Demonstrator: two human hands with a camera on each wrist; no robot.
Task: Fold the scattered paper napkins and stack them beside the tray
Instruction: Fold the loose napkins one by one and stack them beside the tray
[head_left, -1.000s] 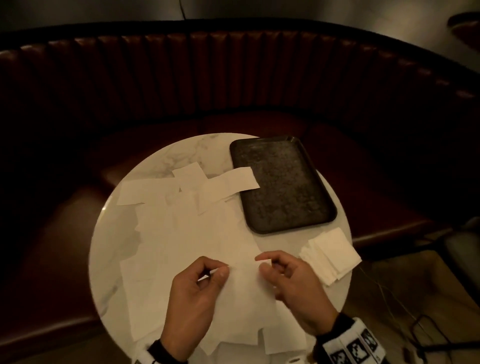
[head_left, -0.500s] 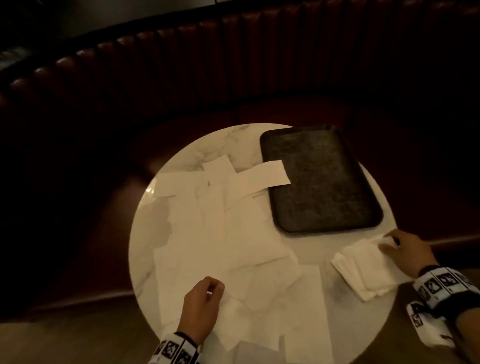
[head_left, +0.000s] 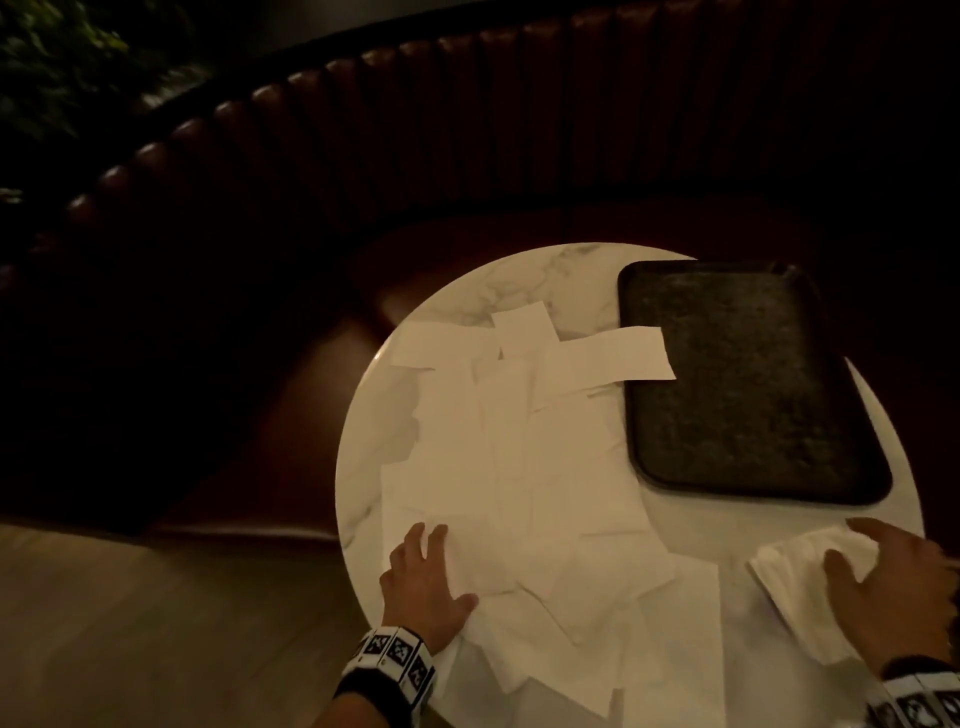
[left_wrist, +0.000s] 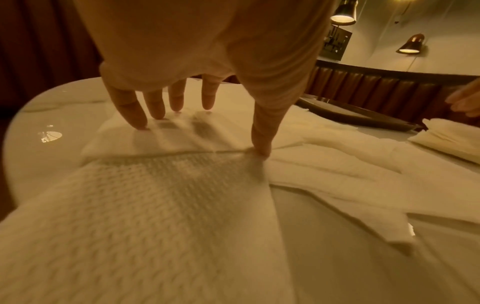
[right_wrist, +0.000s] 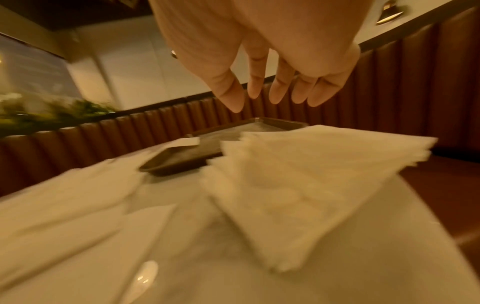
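Note:
Several unfolded white paper napkins (head_left: 519, 467) lie overlapping across the round marble table (head_left: 519, 280). One strip reaches onto the dark tray (head_left: 748, 384) at the back right. My left hand (head_left: 426, 571) rests on the near-left napkins with straight, spread fingers. In the left wrist view its fingertips (left_wrist: 261, 148) press a textured napkin (left_wrist: 155, 205). A stack of folded napkins (head_left: 795, 587) sits just in front of the tray. My right hand (head_left: 883, 587) is spread over that stack (right_wrist: 298, 185), fingers straight and holding nothing.
A curved brown leather bench (head_left: 467, 130) wraps round the far side of the table. The stack lies close to the table's right edge (head_left: 917, 519). Wooden floor (head_left: 156, 623) shows at the left. Wall lamps (left_wrist: 410, 44) glow in the left wrist view.
Both hands pinched a napkin at the table's near middle a second ago. My right hand then went right to the folded stack and now lies spread over it. My left hand flattened onto the scattered napkins.

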